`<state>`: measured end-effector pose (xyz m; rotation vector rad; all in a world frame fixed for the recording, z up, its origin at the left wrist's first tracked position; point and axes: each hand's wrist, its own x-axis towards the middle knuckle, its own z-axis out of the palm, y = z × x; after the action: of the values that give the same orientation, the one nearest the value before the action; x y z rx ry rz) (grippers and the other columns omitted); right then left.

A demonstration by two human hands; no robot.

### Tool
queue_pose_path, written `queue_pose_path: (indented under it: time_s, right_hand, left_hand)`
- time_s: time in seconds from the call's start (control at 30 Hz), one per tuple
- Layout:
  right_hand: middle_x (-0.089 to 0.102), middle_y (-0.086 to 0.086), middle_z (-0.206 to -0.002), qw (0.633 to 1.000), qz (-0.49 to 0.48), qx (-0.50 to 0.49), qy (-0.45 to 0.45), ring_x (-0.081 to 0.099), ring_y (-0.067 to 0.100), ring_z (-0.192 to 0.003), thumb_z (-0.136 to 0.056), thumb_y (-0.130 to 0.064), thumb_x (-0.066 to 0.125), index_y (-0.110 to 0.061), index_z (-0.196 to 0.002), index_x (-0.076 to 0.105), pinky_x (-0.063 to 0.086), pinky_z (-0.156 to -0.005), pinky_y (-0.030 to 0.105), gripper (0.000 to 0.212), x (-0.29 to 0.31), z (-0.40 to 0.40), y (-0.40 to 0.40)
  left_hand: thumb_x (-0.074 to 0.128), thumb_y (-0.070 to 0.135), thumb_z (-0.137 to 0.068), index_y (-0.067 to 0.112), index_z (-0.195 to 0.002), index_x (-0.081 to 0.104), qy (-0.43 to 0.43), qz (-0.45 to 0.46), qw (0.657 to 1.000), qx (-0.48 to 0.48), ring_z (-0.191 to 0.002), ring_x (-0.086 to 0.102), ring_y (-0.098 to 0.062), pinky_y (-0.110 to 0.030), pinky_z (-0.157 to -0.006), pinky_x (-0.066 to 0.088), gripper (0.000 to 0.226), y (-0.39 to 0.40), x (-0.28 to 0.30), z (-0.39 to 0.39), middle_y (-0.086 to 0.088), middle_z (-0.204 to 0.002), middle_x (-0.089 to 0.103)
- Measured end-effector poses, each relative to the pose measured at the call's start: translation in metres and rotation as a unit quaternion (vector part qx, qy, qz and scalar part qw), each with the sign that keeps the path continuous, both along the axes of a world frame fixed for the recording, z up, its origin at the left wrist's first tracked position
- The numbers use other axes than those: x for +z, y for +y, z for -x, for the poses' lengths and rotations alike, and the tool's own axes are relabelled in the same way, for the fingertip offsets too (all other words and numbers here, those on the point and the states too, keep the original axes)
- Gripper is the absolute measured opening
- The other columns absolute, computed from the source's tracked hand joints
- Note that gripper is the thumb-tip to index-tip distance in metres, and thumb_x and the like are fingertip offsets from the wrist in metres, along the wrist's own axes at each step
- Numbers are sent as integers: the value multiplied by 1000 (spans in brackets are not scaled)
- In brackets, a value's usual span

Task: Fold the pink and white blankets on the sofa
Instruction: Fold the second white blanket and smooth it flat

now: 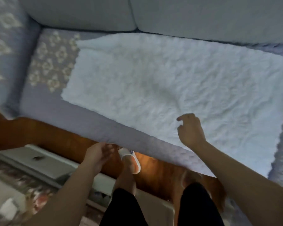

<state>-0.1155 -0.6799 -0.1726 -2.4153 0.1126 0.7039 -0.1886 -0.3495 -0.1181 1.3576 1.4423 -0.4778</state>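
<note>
White blanket (162, 88) is seen spread flat over the seat of the sofa (82, 13) in the head view, its fluffy surface lightly wrinkled, its far edge near the grey back cushions and its near edge close to the seat's front edge. To the left of the blanket, a strip of the patterned lilac sofa cover (52, 62) is left bare, and the same cover is draped over the armrest beyond it. No pink blanket can be made out.

The right hand (190, 131) is held over the near part of the blanket, fingers loosely curled and gripping nothing; whether they touch the fabric cannot be told. The left hand (97, 154) is placed just off the blanket's near side, at the front edge of the seat, fingers relaxed and apart, nothing held.

Below the seat edge, the wooden sofa base (55, 137) is visible, and in front of it a foot in a white slipper (131, 160) and black trousers (121, 209).
</note>
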Motion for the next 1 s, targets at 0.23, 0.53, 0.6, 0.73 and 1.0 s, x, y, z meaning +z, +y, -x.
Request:
queue_pose_path:
  time_s: [0.23,0.53,0.6,0.73,1.0]
  right_hand:
    - [63,1,-123,995,-46,-33,86,60,19,-107,-97,-10,45,-21,-119,65,44,-83,28,32,3,-28,194]
    - [58,3,-123,997,-45,-64,16,56,21,-116,-87,-3,59,-15,-124,64,45,-101,31,39,-29,-78,458]
    - [48,2,-136,1000,-22,-18,8,45,20,-125,-88,-9,62,-18,-138,53,41,-106,32,51,-29,-93,493]
    - [33,4,-152,997,33,32,-60,29,21,-140,-88,-26,68,-18,-152,34,31,-117,35,73,-17,-106,537]
    - [60,-12,-66,974,-102,-201,-21,54,2,-63,-101,-23,56,-21,-85,67,40,-62,18,19,-1,-135,548]
  left_hand:
    - [46,9,-101,-8,-106,61,-48,31,996,67,-61,60,-22,-40,-65,58,23,156,-39,-80,-10,-75,60]
    - [74,22,-86,9,-85,65,-142,11,989,-39,-69,61,-22,-32,-61,48,16,334,-111,-235,-13,-82,65]
    - [75,21,-87,11,-92,67,-134,41,983,-115,-77,66,-23,-32,-65,51,14,336,-112,-247,-9,-90,69]
    - [67,24,-96,9,-108,68,-93,208,967,-116,-92,73,-28,-41,-73,62,19,335,-71,-240,-13,-103,74]
    - [49,26,-106,4,-117,67,-123,324,938,-12,-108,70,-25,-43,-100,52,30,375,-57,-244,-12,-114,73]
